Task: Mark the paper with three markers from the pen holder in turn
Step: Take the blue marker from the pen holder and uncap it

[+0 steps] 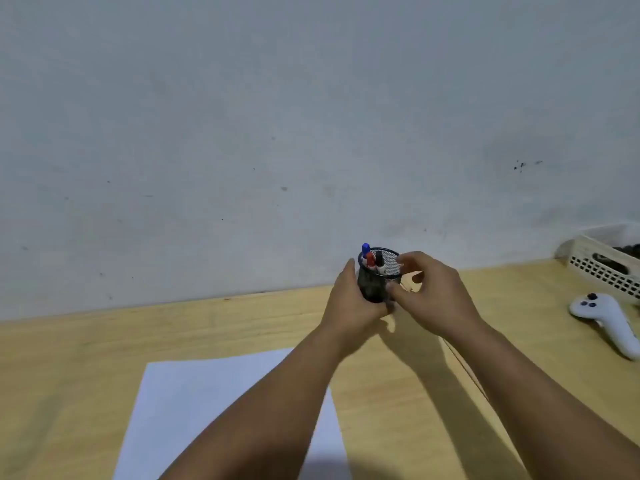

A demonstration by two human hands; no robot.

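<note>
A black mesh pen holder (375, 284) stands near the back of the wooden table, close to the wall. Three markers stick out of it: a blue-capped marker (365, 249), a red-capped marker (370, 259) and a black-capped marker (379, 260). My left hand (349, 303) is wrapped around the holder's left side. My right hand (433, 292) is at the holder's right side, fingers curled and touching its rim and wall, with nothing in it. A white sheet of paper (207, 403) lies flat in front, partly hidden under my left forearm.
A white game controller (602, 320) lies at the right on the table (86, 358). Behind it a pale slotted basket (602, 268) stands against the grey wall. Bare wood runs along the left.
</note>
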